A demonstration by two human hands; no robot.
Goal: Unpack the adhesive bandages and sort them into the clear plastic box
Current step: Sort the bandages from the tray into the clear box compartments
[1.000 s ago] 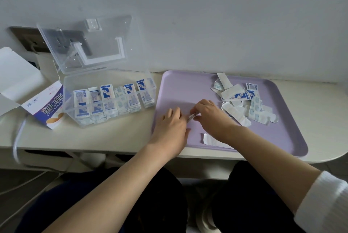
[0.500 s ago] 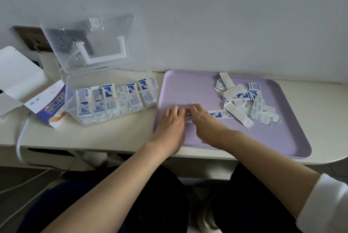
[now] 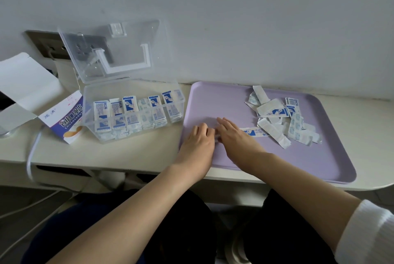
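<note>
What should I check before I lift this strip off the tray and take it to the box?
1. Lid up, box reachable: ok.
2. Strip lying flat on the tray: ok.
3. Right hand pressing on the strip's near end: ok.
4. Left hand gripping that end: cannot tell, the fingers hide it.
5. Strip free of the pile: not ok, its far end meets the pile.
6. Room left in the box: cannot tell.

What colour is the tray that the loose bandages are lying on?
The tray is a plain pale lilac, with no pattern; the head view shows it best.
</note>
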